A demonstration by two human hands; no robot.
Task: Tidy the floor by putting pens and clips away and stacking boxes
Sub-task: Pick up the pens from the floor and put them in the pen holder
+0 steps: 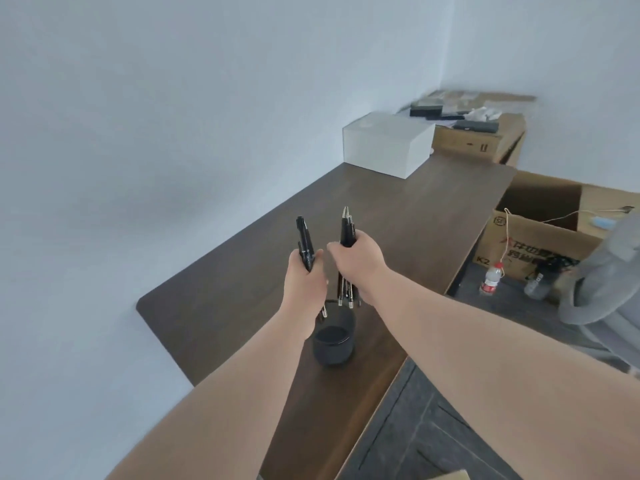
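My left hand (304, 278) grips a small bunch of black pens (304, 242) that stick up out of the fist. My right hand (360, 265) holds a second bunch of black pens (347, 230), with silver tips showing both above and below the fist. Both hands hover above a black round pen holder (334, 342) that stands on the dark wooden table (398, 216). The lower pen tips hang just over the holder's rim. A white box (388, 143) sits at the table's far end.
Beyond the table stands a brown cardboard box (485, 140) with dark items and papers on top. An open cardboard box (543, 233) sits on the grey floor at right, beside a plastic bottle (491, 277), a dark bottle (540, 282) and grey fabric (606, 278). A white wall runs along the left.
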